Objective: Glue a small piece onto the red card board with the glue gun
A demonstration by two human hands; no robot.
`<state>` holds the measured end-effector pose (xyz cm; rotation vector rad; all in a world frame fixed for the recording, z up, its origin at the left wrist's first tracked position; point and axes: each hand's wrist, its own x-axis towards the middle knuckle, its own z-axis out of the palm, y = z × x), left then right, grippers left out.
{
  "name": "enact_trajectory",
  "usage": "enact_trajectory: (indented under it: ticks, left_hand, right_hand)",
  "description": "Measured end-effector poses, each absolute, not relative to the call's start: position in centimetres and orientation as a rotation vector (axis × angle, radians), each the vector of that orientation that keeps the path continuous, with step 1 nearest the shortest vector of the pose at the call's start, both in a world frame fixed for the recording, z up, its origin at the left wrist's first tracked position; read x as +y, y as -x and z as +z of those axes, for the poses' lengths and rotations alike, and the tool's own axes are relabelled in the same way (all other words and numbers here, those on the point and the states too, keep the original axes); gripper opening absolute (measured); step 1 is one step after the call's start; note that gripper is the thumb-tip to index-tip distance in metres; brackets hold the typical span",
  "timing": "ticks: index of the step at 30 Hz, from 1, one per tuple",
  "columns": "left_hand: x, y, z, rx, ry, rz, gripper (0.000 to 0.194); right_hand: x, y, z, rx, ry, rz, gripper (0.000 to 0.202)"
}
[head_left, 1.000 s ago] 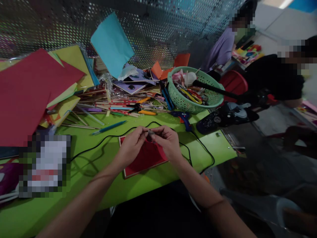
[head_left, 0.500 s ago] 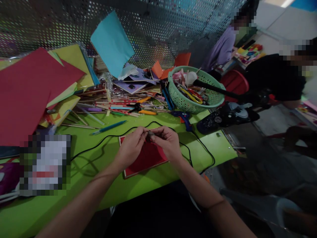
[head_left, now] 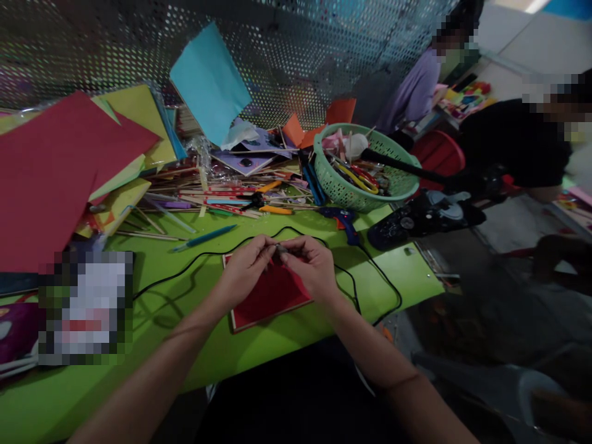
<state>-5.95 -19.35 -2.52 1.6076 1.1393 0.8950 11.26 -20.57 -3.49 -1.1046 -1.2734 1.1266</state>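
My left hand [head_left: 250, 264] and my right hand [head_left: 311, 262] meet over a red panel [head_left: 266, 302] edged with thin wooden sticks. Between their fingertips is a small dark grey piece [head_left: 279, 251], pinched from both sides; its kind is too small and blurred to tell. Both hands are closed, with thumbs and forefingers almost touching. The panel lies flat on the green table [head_left: 198, 345], its upper part covered by my hands. Beyond my right hand rests a blue glue gun [head_left: 343, 222], its black cord running round the panel.
A green basket [head_left: 333, 182] of tools stands at the back right, beside a black stand [head_left: 411, 222]. Wooden sticks, orange-handled pliers [head_left: 263, 200] and a teal pen [head_left: 206, 237] lie behind. Red paper [head_left: 41, 185] and a blurred phone-like device [head_left: 92, 302] are left. Two people are at right.
My fingers have shifted slightly around the small dark piece, which is now more covered. Everything else stays in place.
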Motion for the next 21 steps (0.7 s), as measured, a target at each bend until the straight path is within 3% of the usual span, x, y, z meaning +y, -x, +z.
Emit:
enact_trajectory:
  ticks: [7,21]
  left_hand:
    - [-19.5,5.8,-2.7,1.167,-1.623,0.895,0.021]
    - [-20.1,5.3,-2.5,1.404,-1.836,0.924,0.020]
  right_hand:
    - [-20.8,-11.1,-2.6,-1.402,1.154,0.979,0.008]
    - [-20.3,-11.0,-3.7,-1.195,1.065,1.228,0.014]
